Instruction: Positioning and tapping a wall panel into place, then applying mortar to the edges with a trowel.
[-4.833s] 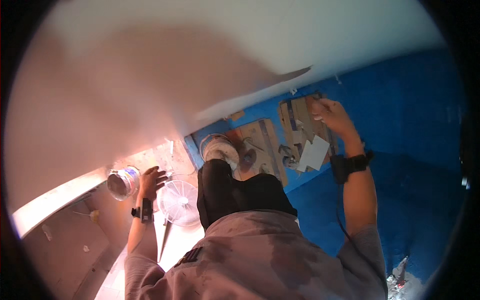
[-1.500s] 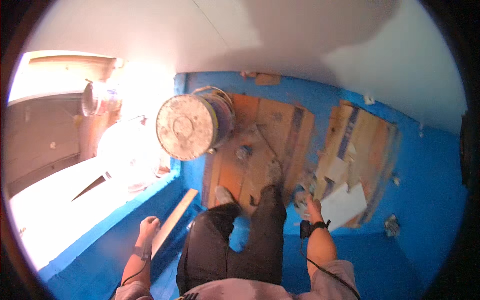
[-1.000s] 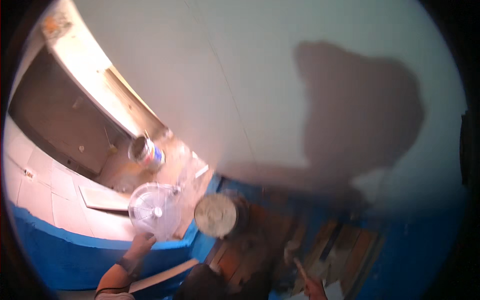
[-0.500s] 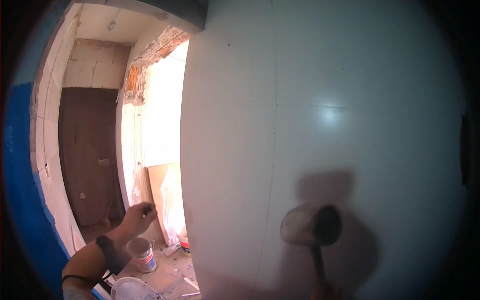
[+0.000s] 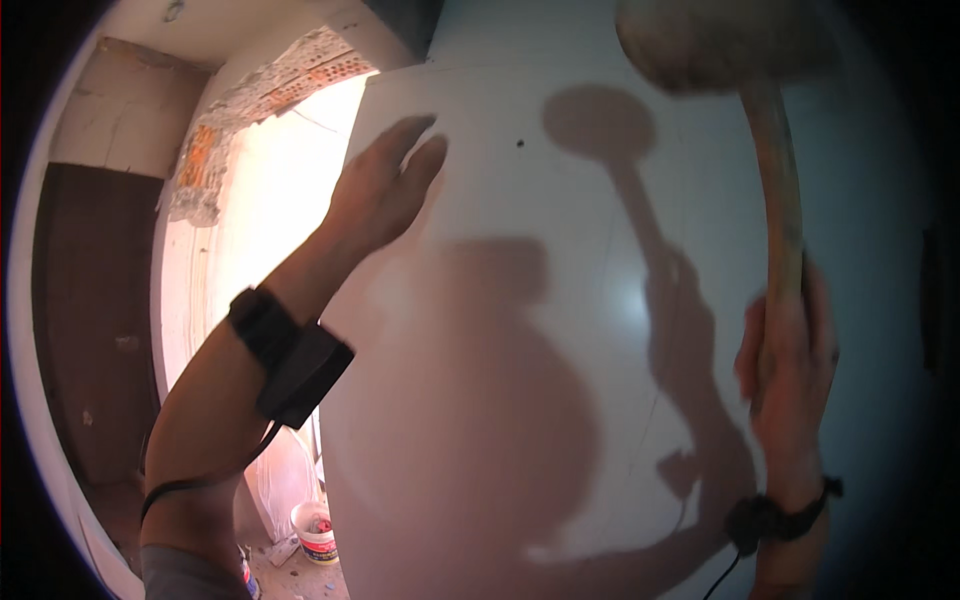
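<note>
My right hand (image 5: 795, 365) is wrapped around the wooden handle of a mallet (image 5: 778, 180), held upright before the wall. The mallet's big rounded head is at the top right, slightly blurred and cut off by the picture's edge. Raised at the left, my left hand (image 5: 388, 190) holds nothing, its thumb and fingers apart, by the left edge of the pale, smooth wall (image 5: 570, 400). Whether its fingertips touch the wall I cannot tell. Shadows of the mallet and my arm fall across the wall. A small dark spot (image 5: 520, 143) marks the surface right of my left hand.
Left of the wall is a bright opening (image 5: 290, 190) with broken brick (image 5: 205, 160) along its upper edge. A dark door (image 5: 95, 320) stands farther left. On the littered floor is a white bucket (image 5: 316, 535). A dark beam (image 5: 405, 25) crosses overhead.
My left hand has risen from low at the left to the upper part of the wall's edge. The mallet has gone up and right, and my view has tilted upward.
</note>
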{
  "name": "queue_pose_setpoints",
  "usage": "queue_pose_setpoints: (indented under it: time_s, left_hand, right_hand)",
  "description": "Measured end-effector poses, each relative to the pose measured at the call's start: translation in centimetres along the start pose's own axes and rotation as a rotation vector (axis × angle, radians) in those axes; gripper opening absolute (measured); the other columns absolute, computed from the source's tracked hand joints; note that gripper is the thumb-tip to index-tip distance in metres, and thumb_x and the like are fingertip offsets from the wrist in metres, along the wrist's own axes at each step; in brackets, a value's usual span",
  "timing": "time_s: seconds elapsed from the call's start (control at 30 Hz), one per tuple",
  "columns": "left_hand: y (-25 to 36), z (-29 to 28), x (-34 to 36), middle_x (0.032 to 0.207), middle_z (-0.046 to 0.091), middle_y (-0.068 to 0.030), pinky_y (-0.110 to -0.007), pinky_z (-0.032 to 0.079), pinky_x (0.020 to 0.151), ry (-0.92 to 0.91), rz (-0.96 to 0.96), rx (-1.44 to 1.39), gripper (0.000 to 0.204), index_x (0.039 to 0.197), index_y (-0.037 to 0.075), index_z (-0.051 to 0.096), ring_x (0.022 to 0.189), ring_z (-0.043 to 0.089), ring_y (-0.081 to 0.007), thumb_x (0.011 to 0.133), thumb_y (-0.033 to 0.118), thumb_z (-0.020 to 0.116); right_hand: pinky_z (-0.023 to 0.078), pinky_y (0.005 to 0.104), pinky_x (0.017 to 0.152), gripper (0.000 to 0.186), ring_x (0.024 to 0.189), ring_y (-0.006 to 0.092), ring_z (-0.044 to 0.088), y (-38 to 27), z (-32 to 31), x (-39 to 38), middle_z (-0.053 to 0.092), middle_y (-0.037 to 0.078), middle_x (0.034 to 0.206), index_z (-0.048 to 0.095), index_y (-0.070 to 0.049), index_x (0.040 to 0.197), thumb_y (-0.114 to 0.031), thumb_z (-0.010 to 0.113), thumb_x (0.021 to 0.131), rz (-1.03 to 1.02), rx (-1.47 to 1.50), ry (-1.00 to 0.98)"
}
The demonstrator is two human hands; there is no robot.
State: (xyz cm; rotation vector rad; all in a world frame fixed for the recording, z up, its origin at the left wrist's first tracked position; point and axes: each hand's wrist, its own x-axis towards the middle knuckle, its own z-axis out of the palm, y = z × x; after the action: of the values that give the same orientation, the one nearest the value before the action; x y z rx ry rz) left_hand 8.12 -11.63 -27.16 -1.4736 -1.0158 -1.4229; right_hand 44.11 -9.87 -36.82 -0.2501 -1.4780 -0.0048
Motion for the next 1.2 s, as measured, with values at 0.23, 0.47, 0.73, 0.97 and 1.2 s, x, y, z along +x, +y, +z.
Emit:
queue_pose_setpoints:
  time_s: [0.23,0.47,0.73,0.97,1.2]
  left_hand:
    - [-4.7,7.2,22.4,0.146,0.045,-0.0182,-0.042,0.036,0.111,0.164,0.240,0.201,0.051,0.138,0.009,0.050,0.137,0.041,-0.0352,0.099,0.040,0.047]
    - [-4.0,11.9,30.5,0.153,0.038,-0.0131,-0.047,0.032,0.112,0.096,0.191,0.416,0.056,0.145,0.013,0.042,0.140,0.034,-0.0329,0.100,0.047,0.037]
    - [-4.2,13.0,31.0,0.157,0.031,-0.0118,-0.048,0.022,0.117,0.246,0.229,0.426,0.061,0.149,0.013,0.037,0.146,0.026,-0.0316,0.101,0.051,0.033]
    - [-4.1,12.5,30.3,0.157,0.032,-0.0111,-0.048,0.017,0.119,0.197,0.200,0.360,0.060,0.149,0.015,0.037,0.147,0.024,-0.0306,0.100,0.050,0.035]
    - [-4.1,12.5,30.5,0.155,0.035,-0.0119,-0.049,0.021,0.117,0.213,0.222,0.395,0.058,0.147,0.014,0.040,0.144,0.029,-0.0334,0.101,0.048,0.035]
  right_hand:
    - [0.044,0.0245,0.059,0.054,0.067,0.0062,0.052,-4.3,7.8,22.1,0.055,-0.001,0.079,0.045,-0.007,0.145,-0.037,0.050,0.101,-0.292,-0.228,-0.010]
    - [0.049,0.0356,0.078,0.046,0.082,0.0269,0.064,-5.4,13.9,33.8,0.066,0.015,0.094,0.049,-0.012,0.142,-0.032,0.048,0.101,-0.377,-0.387,0.028]
    - [0.053,0.0427,0.083,0.031,0.093,0.0350,0.066,-1.5,18.7,42.0,0.067,0.019,0.105,0.063,-0.011,0.121,-0.024,0.050,0.096,-0.925,-0.770,0.137]
    - [0.049,0.0403,0.077,0.039,0.082,0.0284,0.065,-3.2,19.2,40.4,0.066,0.016,0.091,0.056,-0.020,0.136,-0.031,0.049,0.099,-0.419,-0.486,-0.115]
    - [0.049,0.0380,0.068,0.037,0.066,0.0214,0.056,-2.0,18.3,40.5,0.060,0.008,0.076,0.057,-0.023,0.134,-0.032,0.049,0.099,-0.357,-0.566,-0.047]
